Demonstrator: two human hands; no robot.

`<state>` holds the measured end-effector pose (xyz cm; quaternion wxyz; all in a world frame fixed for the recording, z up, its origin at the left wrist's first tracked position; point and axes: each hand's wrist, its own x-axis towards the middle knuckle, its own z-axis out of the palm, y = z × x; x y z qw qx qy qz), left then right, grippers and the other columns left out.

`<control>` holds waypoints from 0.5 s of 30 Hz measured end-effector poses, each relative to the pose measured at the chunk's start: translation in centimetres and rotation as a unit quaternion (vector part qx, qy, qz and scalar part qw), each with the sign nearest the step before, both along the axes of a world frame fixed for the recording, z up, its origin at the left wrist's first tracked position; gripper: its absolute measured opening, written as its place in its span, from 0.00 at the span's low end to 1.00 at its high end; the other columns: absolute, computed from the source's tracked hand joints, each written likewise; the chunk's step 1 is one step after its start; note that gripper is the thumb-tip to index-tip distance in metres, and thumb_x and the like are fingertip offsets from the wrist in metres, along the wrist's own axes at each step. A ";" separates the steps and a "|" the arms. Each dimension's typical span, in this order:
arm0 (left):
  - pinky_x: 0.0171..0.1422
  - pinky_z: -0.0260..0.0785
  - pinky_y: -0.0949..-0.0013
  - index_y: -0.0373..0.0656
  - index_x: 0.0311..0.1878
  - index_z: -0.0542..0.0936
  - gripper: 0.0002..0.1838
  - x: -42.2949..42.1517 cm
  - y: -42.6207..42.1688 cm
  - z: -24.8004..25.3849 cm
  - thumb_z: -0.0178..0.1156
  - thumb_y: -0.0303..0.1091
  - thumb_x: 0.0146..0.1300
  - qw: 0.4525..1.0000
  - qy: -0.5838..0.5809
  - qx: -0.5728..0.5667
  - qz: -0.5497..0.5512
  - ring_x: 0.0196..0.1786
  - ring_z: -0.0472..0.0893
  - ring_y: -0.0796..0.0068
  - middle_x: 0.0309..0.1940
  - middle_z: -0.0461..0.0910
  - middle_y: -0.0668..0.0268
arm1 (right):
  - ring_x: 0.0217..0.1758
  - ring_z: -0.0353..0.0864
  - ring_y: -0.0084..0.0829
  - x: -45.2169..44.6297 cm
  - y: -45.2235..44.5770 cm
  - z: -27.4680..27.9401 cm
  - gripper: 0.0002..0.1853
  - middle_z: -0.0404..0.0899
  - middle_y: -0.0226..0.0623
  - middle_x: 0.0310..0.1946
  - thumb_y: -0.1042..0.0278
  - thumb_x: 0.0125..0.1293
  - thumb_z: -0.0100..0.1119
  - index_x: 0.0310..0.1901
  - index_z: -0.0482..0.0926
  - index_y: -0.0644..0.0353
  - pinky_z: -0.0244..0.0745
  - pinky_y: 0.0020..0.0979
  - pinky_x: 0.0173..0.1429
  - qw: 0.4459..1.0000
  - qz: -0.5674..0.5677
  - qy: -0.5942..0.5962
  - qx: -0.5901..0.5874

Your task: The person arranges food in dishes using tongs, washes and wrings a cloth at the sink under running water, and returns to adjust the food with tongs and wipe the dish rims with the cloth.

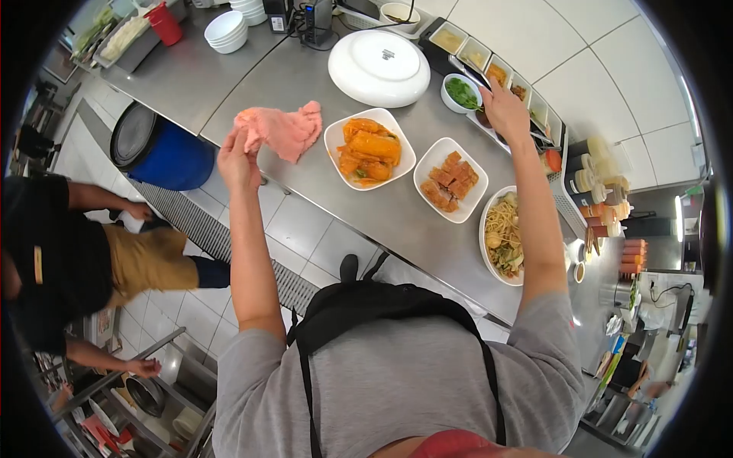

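Observation:
Pinched in my left hand (240, 160) is a pink cloth (284, 130), held over the near edge of the steel counter. My right hand (505, 113) reaches to the condiment containers at the back, its fingers closed around what look like metal tongs (472, 70). A small white bowl of chopped green herbs (461, 92) stands just left of that hand. Between my arms sit a square bowl of orange-sauced food (370, 150) and a square bowl of sliced crispy meat (452, 183). A noodle bowl (504, 238) is partly covered by my right forearm.
An upturned white oval plate (379, 67) and stacked bowls (226, 32) occupy the steel counter (328, 206). Squeeze bottles (588, 183) line the wall at right. A blue barrel (164, 149) stands on the floor at left, near another person (69, 259).

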<state>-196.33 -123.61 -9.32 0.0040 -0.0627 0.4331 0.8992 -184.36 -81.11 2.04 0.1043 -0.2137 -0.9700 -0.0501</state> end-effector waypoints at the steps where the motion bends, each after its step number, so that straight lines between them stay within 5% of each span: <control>1: 0.36 0.70 0.77 0.32 0.45 0.74 0.11 0.5 0.0 1.1 0.56 0.26 0.60 0.999 0.017 -0.029 0.002 0.34 0.77 0.78 0.36 0.78 0.63 | 0.46 0.76 0.45 -0.4 1.1 -0.8 0.27 0.76 0.48 0.42 0.45 0.64 0.40 0.55 0.69 0.60 0.72 0.44 0.46 0.999 0.000 -0.041 0.024; 6: 0.43 0.68 0.78 0.34 0.42 0.72 0.10 2.4 0.6 4.4 0.51 0.32 0.65 0.991 0.115 -0.061 -0.018 0.38 0.75 0.80 0.37 0.76 0.64 | 0.48 0.74 0.45 -2.0 4.1 -4.9 0.24 0.75 0.42 0.42 0.47 0.61 0.47 0.46 0.76 0.61 0.72 0.42 0.46 0.979 0.013 -0.169 0.111; 8: 0.48 0.70 0.74 0.34 0.46 0.71 0.12 2.5 -0.4 3.6 0.49 0.32 0.66 0.985 0.146 -0.080 -0.052 0.44 0.77 0.76 0.42 0.76 0.61 | 0.49 0.73 0.43 -2.1 3.6 -5.2 0.23 0.74 0.40 0.44 0.46 0.57 0.53 0.42 0.78 0.59 0.69 0.42 0.49 0.973 0.016 -0.145 0.178; 10: 0.43 0.70 0.77 0.35 0.41 0.72 0.09 3.5 0.0 4.1 0.49 0.32 0.66 0.984 0.152 -0.076 -0.060 0.39 0.76 0.79 0.37 0.76 0.64 | 0.49 0.73 0.41 -2.3 0.2 -3.8 0.20 0.75 0.40 0.43 0.50 0.57 0.55 0.42 0.79 0.58 0.68 0.39 0.51 0.984 0.048 -0.065 0.157; 13: 0.37 0.67 0.80 0.36 0.37 0.72 0.07 5.6 0.6 5.7 0.52 0.31 0.65 0.983 0.149 -0.072 -0.077 0.33 0.74 0.83 0.31 0.76 0.67 | 0.45 0.76 0.36 -2.3 -6.5 -2.6 0.18 0.78 0.38 0.40 0.54 0.56 0.59 0.44 0.79 0.56 0.70 0.33 0.49 0.955 0.242 0.099 -0.142; 15: 0.35 0.64 0.82 0.37 0.35 0.73 0.07 7.0 0.6 7.1 0.55 0.32 0.63 0.979 0.144 -0.131 -0.065 0.31 0.71 0.86 0.29 0.75 0.69 | 0.38 0.78 0.32 -0.7 -13.7 -1.8 0.15 0.80 0.34 0.36 0.58 0.55 0.61 0.43 0.79 0.55 0.72 0.28 0.42 0.858 0.306 0.141 -0.389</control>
